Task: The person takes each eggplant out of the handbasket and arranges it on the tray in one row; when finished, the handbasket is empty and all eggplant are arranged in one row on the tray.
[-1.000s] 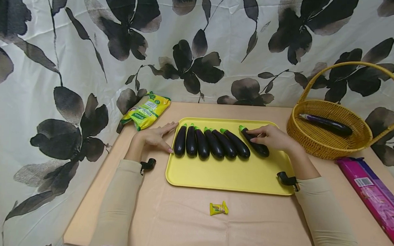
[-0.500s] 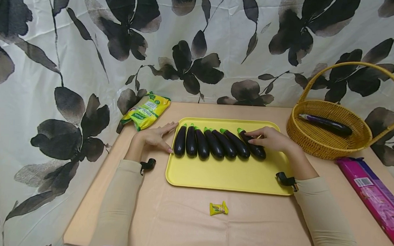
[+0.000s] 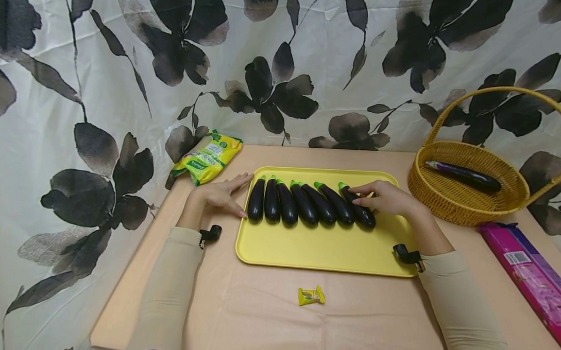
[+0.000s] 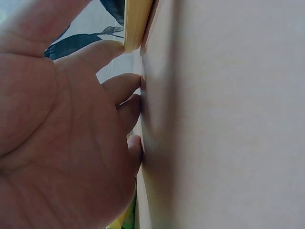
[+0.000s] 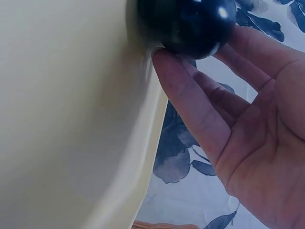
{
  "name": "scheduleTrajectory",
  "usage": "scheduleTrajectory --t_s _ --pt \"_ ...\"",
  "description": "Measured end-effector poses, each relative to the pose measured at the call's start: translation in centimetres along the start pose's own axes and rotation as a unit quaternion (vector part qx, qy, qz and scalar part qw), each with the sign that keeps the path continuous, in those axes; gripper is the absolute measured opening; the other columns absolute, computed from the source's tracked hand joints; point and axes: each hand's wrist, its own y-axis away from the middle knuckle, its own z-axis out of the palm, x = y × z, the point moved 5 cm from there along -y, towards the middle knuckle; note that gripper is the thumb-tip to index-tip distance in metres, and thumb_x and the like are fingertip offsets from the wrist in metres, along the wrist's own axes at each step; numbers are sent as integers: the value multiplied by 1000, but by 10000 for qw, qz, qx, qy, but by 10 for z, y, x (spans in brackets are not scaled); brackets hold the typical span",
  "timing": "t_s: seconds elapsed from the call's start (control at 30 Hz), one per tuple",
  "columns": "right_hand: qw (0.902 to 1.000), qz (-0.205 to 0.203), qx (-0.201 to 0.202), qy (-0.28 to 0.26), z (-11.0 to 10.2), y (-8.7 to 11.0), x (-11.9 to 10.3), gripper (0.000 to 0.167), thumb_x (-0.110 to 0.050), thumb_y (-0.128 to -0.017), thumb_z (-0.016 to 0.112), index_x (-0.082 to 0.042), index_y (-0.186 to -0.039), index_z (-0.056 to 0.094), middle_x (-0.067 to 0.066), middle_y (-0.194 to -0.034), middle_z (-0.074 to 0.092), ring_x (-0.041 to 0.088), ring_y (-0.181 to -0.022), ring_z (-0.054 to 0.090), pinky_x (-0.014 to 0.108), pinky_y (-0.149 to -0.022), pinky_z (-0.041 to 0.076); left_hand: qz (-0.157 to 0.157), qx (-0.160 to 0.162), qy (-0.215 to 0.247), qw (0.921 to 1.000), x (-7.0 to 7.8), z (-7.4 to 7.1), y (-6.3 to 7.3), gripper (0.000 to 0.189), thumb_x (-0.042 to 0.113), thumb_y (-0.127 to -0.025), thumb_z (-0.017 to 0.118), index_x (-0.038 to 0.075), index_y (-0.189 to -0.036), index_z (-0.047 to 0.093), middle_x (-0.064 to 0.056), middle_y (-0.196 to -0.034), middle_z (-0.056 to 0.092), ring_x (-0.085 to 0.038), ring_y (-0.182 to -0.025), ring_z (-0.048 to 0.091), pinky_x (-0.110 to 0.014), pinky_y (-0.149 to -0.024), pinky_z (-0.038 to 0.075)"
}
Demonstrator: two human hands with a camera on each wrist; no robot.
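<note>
A row of several dark eggplants (image 3: 305, 207) with green stem ends lies side by side on the yellow tray (image 3: 315, 251). My right hand (image 3: 388, 198) holds the rightmost eggplant (image 3: 365, 219) between thumb and fingers. The right wrist view shows its round glossy end (image 5: 190, 26) between the fingertips, low over the tray. That eggplant lies slanted, close beside its neighbour; fingers hide part of its middle. With fingers spread, my left hand (image 3: 217, 196) touches the tray's left edge. In the left wrist view its fingertips rest on the tabletop, one finger against the tray side (image 4: 136, 26).
A woven basket (image 3: 467, 212) with a tall handle stands at the back right, another eggplant (image 3: 466, 177) inside. Before it lies a pink packet (image 3: 527, 276). A yellow-green bag (image 3: 208, 157) sits at the back left, and a small yellow wrapper (image 3: 311, 296) lies in front of the tray.
My right hand has shifted slightly left, sliding the rightmost eggplant up to the row. The left hand has stayed at the tray's edge.
</note>
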Motion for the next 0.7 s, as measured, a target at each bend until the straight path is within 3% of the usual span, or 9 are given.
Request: scheduleTrajectory --t_s 0.17,0.4,0.7 --pt "9998 109 -110 -151 1 1 1 46 -14 -104 63 0 -147 56 26 -139 64 18 -89 72 38 -71 65 34 -23 22 10000 2 0 2 133 52 -66 96 39 -168 12 4 -177 -3 -29 -163 -10 -64 -128 -5" --pt "9994 217 -173 -205 1 3 2 51 -17 -103 66 0 -150 54 22 -119 67 21 -85 73 38 -69 65 67 -16 -1 10000 3 0 3 133 52 -66 96 38 -168 12 3 -177 -3 -30 -163 -10 -64 -128 -5" --pt "9998 188 -58 -55 -2 4 3 56 -27 -102 69 -3 -151 54 18 -113 70 21 -81 70 36 -67 63 66 -19 17 10000 2 0 4 133 52 -66 96 37 -168 12 3 -177 -4 -29 -163 -10 -63 -129 -5"
